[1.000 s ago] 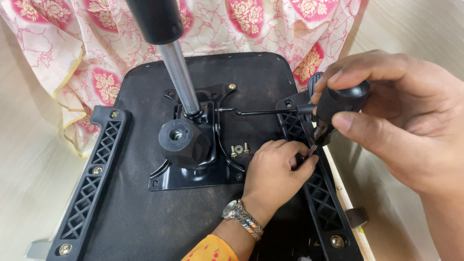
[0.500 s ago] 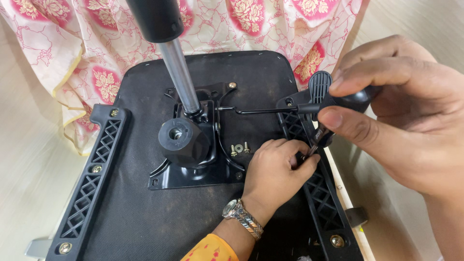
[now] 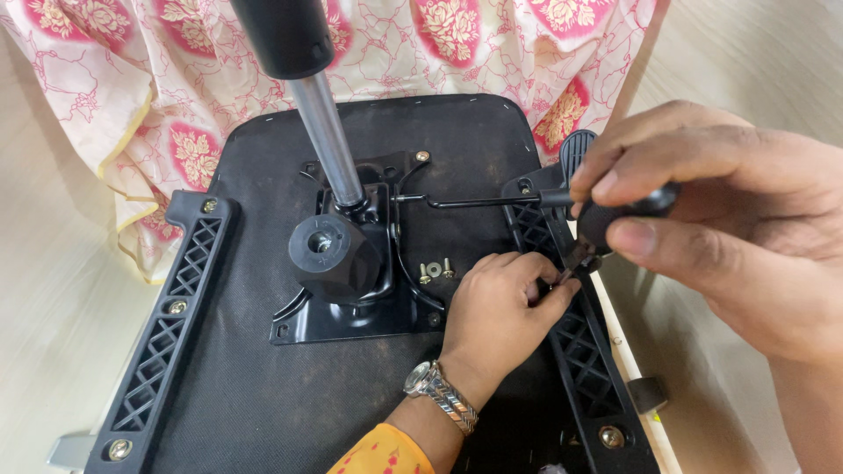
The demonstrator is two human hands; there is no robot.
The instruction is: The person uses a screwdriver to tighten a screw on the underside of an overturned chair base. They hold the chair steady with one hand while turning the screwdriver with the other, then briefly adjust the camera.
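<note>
Closed tight around the bulbous black handle of a short screwdriver [image 3: 628, 211]: right hand [image 3: 729, 228], at three o'clock, thumb below and fingers curled over the top. Angled down and toward seven o'clock from that handle, a thin shaft, its tip hidden among the fingertips of the left hand [image 3: 500, 307]. Pinched shut on something small at the tip, too hidden to name, with a silver metal wristwatch [image 3: 439, 391] on that wrist. Directly under the pinch, at the four o'clock side of the upturned black fabric seat underside [image 3: 290, 395]: a long black plastic lattice bracket [image 3: 584, 351]. At nine o'clock, a matching second black lattice bracket [image 3: 171, 325]. At centre, a black steel mounting plate [image 3: 351, 316] with a chrome cylinder [image 3: 329, 140] rising toward twelve, and two loose brass-coloured screws [image 3: 435, 270] lying just beside the left knuckles. Behind, at twelve, a cream cloth with pink flowers [image 3: 176, 96]. Best done, by the look of it, with the shaft brought more upright over the bracket hole, firm downward pressure through the palm, slow turns, and the steadying fingertips held low and clear of the blade in case of a slip.
</note>
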